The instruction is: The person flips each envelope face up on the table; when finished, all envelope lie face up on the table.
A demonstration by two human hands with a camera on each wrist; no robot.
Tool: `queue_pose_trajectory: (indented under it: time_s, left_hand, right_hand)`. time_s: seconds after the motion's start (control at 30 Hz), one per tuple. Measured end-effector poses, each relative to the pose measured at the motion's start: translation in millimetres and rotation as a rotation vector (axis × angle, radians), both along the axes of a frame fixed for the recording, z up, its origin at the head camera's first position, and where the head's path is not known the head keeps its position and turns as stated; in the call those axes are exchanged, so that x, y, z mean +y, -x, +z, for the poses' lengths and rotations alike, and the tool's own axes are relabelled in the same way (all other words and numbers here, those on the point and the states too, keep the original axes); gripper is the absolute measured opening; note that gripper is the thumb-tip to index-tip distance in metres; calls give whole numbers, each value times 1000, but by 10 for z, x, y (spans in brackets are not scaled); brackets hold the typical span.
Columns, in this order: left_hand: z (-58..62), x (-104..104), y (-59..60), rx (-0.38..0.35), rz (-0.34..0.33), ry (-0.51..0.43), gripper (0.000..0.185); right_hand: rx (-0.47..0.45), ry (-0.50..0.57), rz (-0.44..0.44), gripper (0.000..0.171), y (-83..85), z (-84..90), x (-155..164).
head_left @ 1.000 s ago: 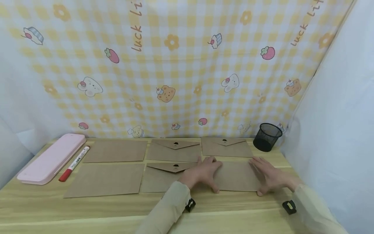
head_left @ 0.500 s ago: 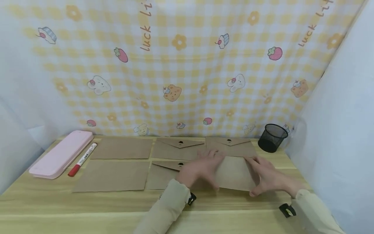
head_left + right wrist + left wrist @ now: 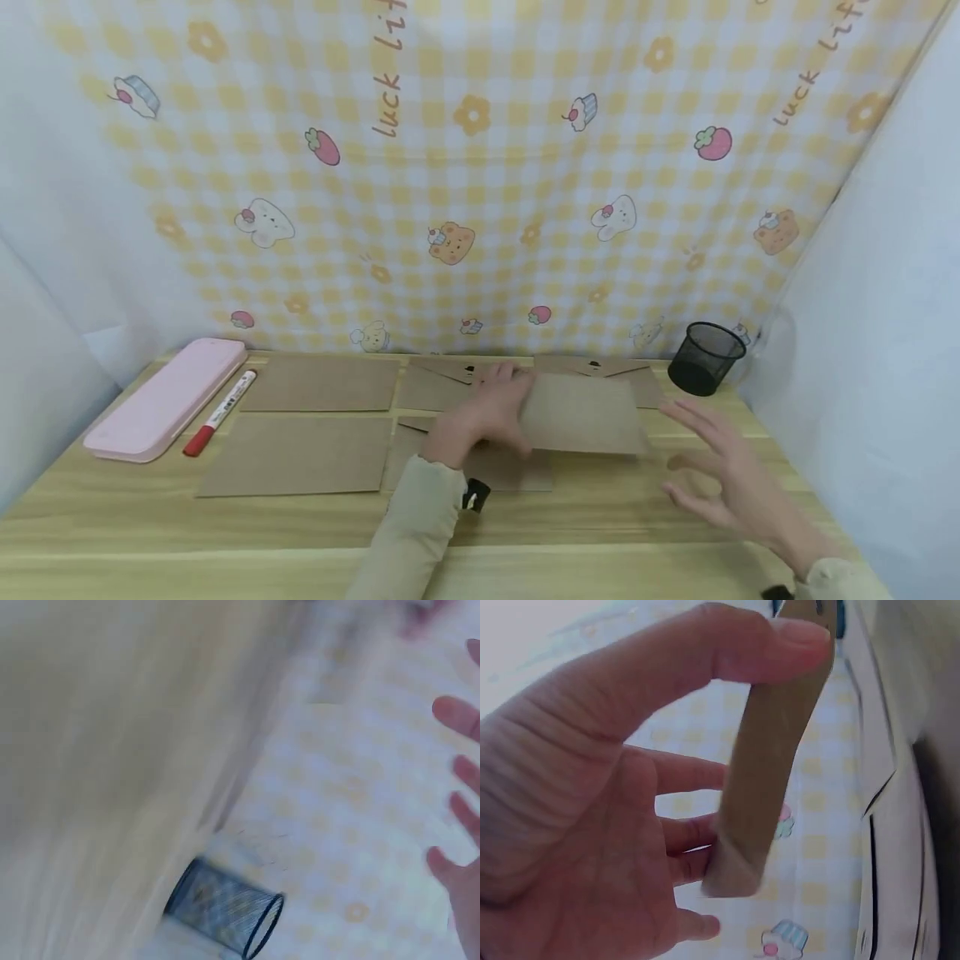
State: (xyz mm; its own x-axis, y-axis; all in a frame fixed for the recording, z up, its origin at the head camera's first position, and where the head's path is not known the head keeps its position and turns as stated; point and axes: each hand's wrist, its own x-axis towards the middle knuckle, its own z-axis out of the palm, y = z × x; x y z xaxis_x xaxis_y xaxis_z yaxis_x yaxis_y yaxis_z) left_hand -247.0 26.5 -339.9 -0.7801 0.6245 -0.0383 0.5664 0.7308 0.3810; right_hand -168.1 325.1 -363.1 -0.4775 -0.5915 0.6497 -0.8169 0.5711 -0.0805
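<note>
A brown kraft envelope point(image 3: 585, 412) is raised off the table, its plain side toward me. My left hand point(image 3: 480, 417) grips its left edge; in the left wrist view the thumb lies on one face and the fingers are behind the envelope point(image 3: 769, 750). Beneath that hand, a flapped envelope point(image 3: 525, 475) lies partly hidden. The raised envelope overlaps another flapped envelope point(image 3: 641, 385) in the back row. My right hand point(image 3: 738, 479) is held apart to the right, fingers spread, holding nothing. The right wrist view is blurred.
Plain-faced envelopes point(image 3: 300, 454) lie in two rows at left, with a flapped envelope point(image 3: 427, 387) behind my left hand. A pink case point(image 3: 168, 400) and a red-capped marker point(image 3: 221, 412) are far left. A black mesh pen holder point(image 3: 705, 358) stands back right, before a checked curtain point(image 3: 510, 167).
The envelope at front right, first lying flat between both hands, has been lifted and shifted left and back by my left hand. My right hand has let go and moved away rightward.
</note>
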Motion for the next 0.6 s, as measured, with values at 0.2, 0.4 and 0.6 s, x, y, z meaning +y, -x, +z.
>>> queue_pose_trajectory:
  time_s: [0.2, 0.4, 0.6]
  left_hand:
    - [88, -154, 39, -54, -42, -26, 102]
    - [138, -192, 27, -72, -87, 1, 98]
    - [149, -238, 6, -132, -100, -2, 98]
  right_hand:
    - [12, -370, -31, 44, -7, -93, 108]
    - [138, -669, -35, 40, 256, -86, 27]
    - [234, -650, 19, 66, 301, -46, -52]
